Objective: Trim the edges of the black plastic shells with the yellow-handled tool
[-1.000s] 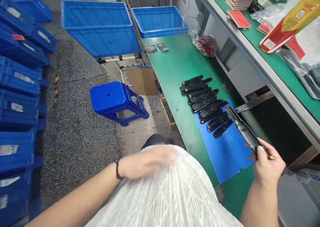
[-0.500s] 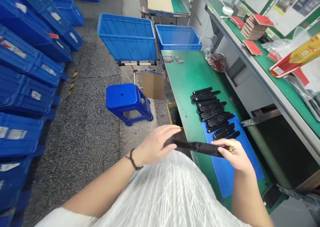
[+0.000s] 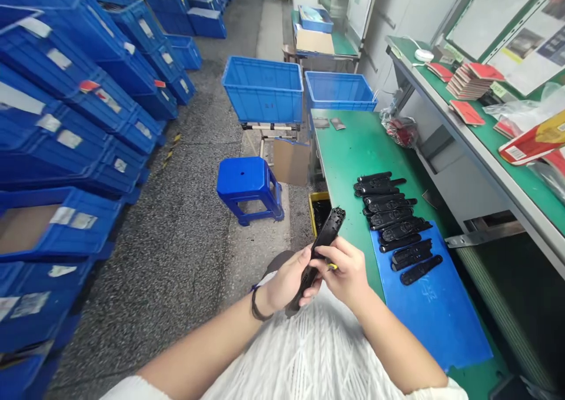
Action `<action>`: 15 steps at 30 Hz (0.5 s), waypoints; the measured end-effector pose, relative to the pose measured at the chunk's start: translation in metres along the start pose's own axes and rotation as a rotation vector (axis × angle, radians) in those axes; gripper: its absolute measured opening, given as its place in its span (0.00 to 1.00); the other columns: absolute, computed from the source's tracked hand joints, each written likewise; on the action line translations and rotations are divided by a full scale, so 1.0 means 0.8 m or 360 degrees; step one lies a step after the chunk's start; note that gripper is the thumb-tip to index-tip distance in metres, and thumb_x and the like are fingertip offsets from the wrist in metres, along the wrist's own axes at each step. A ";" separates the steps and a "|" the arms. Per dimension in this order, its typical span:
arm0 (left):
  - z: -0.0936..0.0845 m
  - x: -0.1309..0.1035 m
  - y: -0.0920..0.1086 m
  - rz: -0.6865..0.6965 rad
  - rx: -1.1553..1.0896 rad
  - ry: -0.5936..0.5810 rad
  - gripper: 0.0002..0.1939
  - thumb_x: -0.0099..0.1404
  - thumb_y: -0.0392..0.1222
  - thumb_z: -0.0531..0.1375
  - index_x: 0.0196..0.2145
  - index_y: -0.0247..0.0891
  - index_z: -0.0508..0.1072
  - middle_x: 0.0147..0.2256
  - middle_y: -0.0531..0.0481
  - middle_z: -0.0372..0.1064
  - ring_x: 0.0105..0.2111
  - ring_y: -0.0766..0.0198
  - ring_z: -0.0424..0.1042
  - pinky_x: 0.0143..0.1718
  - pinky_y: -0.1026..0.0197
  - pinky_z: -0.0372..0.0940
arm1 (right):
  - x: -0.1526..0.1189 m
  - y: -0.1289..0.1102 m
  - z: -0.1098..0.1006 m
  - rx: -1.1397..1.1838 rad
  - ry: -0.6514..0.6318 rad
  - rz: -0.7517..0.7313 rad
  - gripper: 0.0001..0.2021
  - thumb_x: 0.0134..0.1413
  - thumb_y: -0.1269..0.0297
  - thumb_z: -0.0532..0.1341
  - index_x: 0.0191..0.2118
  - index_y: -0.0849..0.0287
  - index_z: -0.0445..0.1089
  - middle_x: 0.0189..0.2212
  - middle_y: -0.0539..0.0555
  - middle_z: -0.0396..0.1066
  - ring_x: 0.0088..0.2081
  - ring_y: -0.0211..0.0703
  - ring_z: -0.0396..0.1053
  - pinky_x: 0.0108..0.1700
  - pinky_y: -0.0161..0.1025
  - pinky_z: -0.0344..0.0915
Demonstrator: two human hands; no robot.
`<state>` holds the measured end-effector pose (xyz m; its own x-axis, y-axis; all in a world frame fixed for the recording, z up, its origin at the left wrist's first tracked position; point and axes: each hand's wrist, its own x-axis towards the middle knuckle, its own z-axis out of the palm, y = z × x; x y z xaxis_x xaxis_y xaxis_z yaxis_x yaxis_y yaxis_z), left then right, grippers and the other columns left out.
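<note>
My left hand (image 3: 289, 279) is wrapped round a long black plastic part (image 3: 329, 230), held tilted over my lap with its far end up. Ribs and small openings show at that end. My right hand (image 3: 346, 269) is closed against the middle of the part, pinching a small yellow item (image 3: 332, 266) whose kind is mostly hidden by the fingers. To the right, several similar black plastic parts (image 3: 391, 217) lie in a row on the green bench (image 3: 348, 147), the nearest ones on a blue mat (image 3: 435, 312).
A blue stool (image 3: 242, 176) stands on the floor ahead, near a yellow-rimmed bin (image 3: 314, 212). Blue crates (image 3: 265, 91) stand beyond, and more are stacked on the left. A raised shelf (image 3: 441, 97) on the right carries red-topped pads (image 3: 472, 82).
The black part has swung from lying crosswise between both hands to pointing away from me. My hands have come together on it, and the view has shifted left and up.
</note>
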<state>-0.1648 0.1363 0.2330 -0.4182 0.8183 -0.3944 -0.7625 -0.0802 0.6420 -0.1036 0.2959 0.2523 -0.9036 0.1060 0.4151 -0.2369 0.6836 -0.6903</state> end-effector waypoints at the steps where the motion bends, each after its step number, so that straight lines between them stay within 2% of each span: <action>1: 0.001 -0.003 -0.001 0.0016 -0.0008 0.0027 0.33 0.63 0.76 0.59 0.42 0.41 0.65 0.23 0.56 0.62 0.15 0.70 0.57 0.11 0.70 0.55 | 0.002 -0.003 0.010 0.0074 0.0024 0.0031 0.08 0.68 0.59 0.64 0.39 0.55 0.78 0.28 0.51 0.72 0.28 0.38 0.67 0.31 0.37 0.63; 3: 0.001 -0.006 0.000 0.0055 -0.0072 0.0032 0.31 0.65 0.73 0.59 0.43 0.40 0.65 0.26 0.55 0.65 0.15 0.72 0.57 0.11 0.70 0.52 | 0.008 -0.006 0.023 0.0262 0.0093 0.0120 0.08 0.68 0.62 0.63 0.36 0.55 0.78 0.27 0.50 0.73 0.28 0.37 0.69 0.32 0.37 0.65; 5: -0.005 -0.009 0.000 0.0076 -0.0162 -0.0025 0.29 0.67 0.70 0.59 0.43 0.40 0.66 0.29 0.53 0.66 0.15 0.74 0.57 0.11 0.71 0.51 | 0.012 -0.007 0.028 0.0403 0.0265 0.0234 0.08 0.67 0.62 0.64 0.35 0.55 0.78 0.27 0.49 0.75 0.28 0.38 0.71 0.32 0.37 0.66; 7: -0.017 -0.014 0.000 0.0068 -0.0285 -0.0107 0.27 0.70 0.68 0.57 0.45 0.39 0.68 0.31 0.53 0.65 0.15 0.75 0.55 0.11 0.71 0.51 | 0.009 -0.004 0.028 0.0441 0.0478 0.0303 0.08 0.68 0.62 0.63 0.36 0.56 0.78 0.28 0.50 0.76 0.29 0.38 0.72 0.32 0.37 0.67; 8: -0.026 -0.016 -0.001 0.0074 -0.0367 -0.0117 0.26 0.71 0.66 0.56 0.48 0.39 0.69 0.32 0.53 0.65 0.15 0.75 0.54 0.11 0.71 0.51 | 0.004 -0.001 0.027 0.0396 0.0510 0.0273 0.08 0.69 0.62 0.62 0.38 0.56 0.78 0.29 0.51 0.76 0.29 0.39 0.72 0.33 0.37 0.67; 10: -0.047 -0.022 -0.003 0.0124 -0.0536 -0.0035 0.26 0.74 0.63 0.54 0.57 0.42 0.68 0.32 0.54 0.63 0.16 0.75 0.53 0.12 0.72 0.52 | -0.007 0.011 0.029 0.0235 0.0353 0.0091 0.10 0.69 0.58 0.62 0.42 0.55 0.79 0.28 0.52 0.76 0.29 0.40 0.71 0.33 0.38 0.66; 12: -0.068 -0.027 -0.003 0.0227 -0.0650 0.0157 0.26 0.76 0.60 0.53 0.63 0.44 0.65 0.32 0.54 0.62 0.17 0.74 0.55 0.12 0.72 0.53 | -0.016 0.031 0.038 0.0086 0.0092 -0.0056 0.13 0.66 0.52 0.64 0.44 0.53 0.81 0.26 0.52 0.74 0.27 0.39 0.68 0.32 0.38 0.64; 13: -0.076 -0.028 -0.003 0.0277 -0.0674 0.0256 0.26 0.76 0.59 0.52 0.64 0.44 0.64 0.32 0.54 0.62 0.17 0.73 0.56 0.13 0.72 0.54 | -0.018 0.045 0.044 0.0040 0.0005 -0.0058 0.14 0.64 0.50 0.65 0.44 0.53 0.81 0.25 0.52 0.73 0.26 0.39 0.67 0.31 0.38 0.63; 15: -0.087 -0.028 -0.001 0.0338 -0.0673 0.0400 0.25 0.77 0.57 0.52 0.64 0.43 0.64 0.32 0.54 0.63 0.18 0.72 0.58 0.14 0.72 0.56 | -0.017 0.073 0.058 -0.0019 -0.0003 0.0070 0.14 0.65 0.51 0.65 0.45 0.54 0.81 0.24 0.52 0.73 0.25 0.39 0.66 0.29 0.37 0.61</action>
<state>-0.1894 0.0784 0.1958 -0.6506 0.6015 -0.4635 -0.7589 -0.4939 0.4243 -0.1219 0.3009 0.1793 -0.9137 0.1348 0.3834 -0.1928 0.6868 -0.7008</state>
